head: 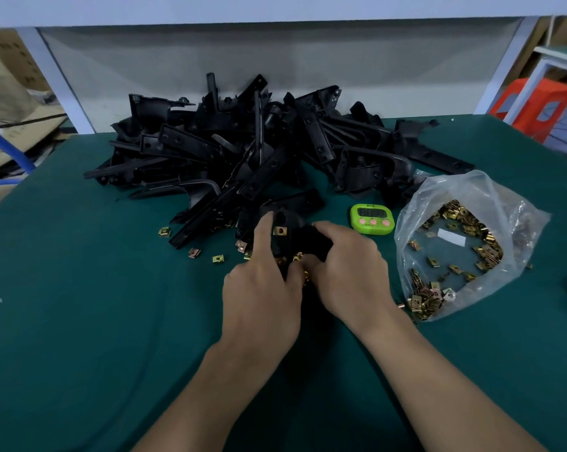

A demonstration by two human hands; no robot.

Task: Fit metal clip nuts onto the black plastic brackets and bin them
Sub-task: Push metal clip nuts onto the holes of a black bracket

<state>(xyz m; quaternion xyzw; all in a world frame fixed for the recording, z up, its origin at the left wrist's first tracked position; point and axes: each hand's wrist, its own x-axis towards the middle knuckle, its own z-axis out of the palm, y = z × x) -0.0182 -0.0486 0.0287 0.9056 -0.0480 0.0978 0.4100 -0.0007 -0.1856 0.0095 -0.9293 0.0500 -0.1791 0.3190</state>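
Both hands hold one black plastic bracket just above the green table. My left hand grips its lower part, the forefinger stretched up beside a brass clip nut that sits on the bracket. My right hand curls over the bracket's right end. More clip nuts show between my fingers. A big pile of black brackets lies behind. Loose clip nuts are scattered on the mat to the left.
A clear plastic bag full of brass clip nuts lies open at the right. A green digital timer stands between the bag and my hands. The green mat covers the table; red stools stand beyond its far right corner.
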